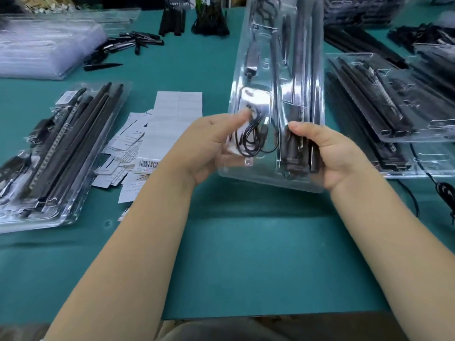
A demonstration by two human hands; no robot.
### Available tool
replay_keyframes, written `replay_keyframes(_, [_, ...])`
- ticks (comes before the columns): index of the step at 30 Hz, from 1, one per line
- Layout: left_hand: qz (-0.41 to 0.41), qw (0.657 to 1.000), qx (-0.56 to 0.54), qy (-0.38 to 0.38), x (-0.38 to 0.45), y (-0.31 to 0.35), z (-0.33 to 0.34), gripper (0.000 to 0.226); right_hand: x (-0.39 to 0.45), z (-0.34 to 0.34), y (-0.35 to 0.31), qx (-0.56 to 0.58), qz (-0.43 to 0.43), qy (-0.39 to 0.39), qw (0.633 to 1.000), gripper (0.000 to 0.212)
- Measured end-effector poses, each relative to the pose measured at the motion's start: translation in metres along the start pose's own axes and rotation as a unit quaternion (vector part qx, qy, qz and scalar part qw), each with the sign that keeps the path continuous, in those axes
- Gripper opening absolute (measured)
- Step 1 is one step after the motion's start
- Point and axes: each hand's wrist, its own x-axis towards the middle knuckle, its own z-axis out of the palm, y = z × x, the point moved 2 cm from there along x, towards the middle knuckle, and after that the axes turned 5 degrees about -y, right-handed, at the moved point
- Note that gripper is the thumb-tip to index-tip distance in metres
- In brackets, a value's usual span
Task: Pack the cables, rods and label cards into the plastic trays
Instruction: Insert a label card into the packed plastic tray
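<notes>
Both hands held one clear plastic tray (278,77) tilted above the green table (246,254): the left hand (209,146) pinched its near-left corner over a coiled cable (251,139), the right hand (330,153) gripped the near-right end over black rods (305,70). Label cards (128,153) lay left.

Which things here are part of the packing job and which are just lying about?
Job: clear plastic tray held up by left hand and right hand; coiled cable and rods in it; label cards; packed trays.

Lying about: black spikes; loose cable.
</notes>
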Motion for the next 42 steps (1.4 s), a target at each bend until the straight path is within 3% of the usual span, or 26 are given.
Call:
replay_keyframes(3, [-0.02,1.0,0.007,0.007,0.0,0.003,-0.006,0.033,0.004,-0.005,-0.001,0.033,0.001,0.023,0.999,0.008])
replay_keyframes(6, [-0.049,0.997,0.052,0.028,-0.001,-0.001,-0.008,0.027,0.008,-0.009,0.001,0.018,0.01,0.051,0.998,0.016])
replay_keyframes(9, [-0.069,0.994,0.048,0.071,-0.001,-0.003,-0.009,0.022,0.008,-0.008,0.002,0.003,0.021,0.067,0.998,0.003])
replay_keyframes(14, [-0.092,0.994,-0.044,0.027,0.001,-0.002,-0.012,0.026,0.005,-0.009,-0.002,0.02,0.016,0.035,0.999,0.006])
replay_keyframes(25, [-0.102,0.992,-0.072,0.013,0.002,-0.004,-0.008,0.024,0.004,-0.012,-0.002,0.02,0.031,0.011,0.999,0.008])
replay_keyframes(30, [-0.061,0.997,-0.043,-0.006,0.0,0.0,-0.003,0.046,0.005,-0.009,-0.001,0.034,0.023,0.031,0.999,0.023])
replay_keyframes(34, [-0.041,0.997,0.049,0.052,-0.001,-0.003,0.002,0.019,0.004,-0.002,0.001,-0.003,0.005,0.046,0.999,0.053])
replay_keyframes(36, [-0.043,0.995,0.046,0.074,0.0,-0.004,0.001,0.021,0.004,-0.001,0.001,-0.015,0.0,0.042,0.999,0.062])
replay_keyframes(42, [-0.073,0.991,0.04,0.108,0.003,-0.006,-0.001,0.013,0.005,-0.003,0.005,-0.043,0.025,0.051,0.997,0.055])
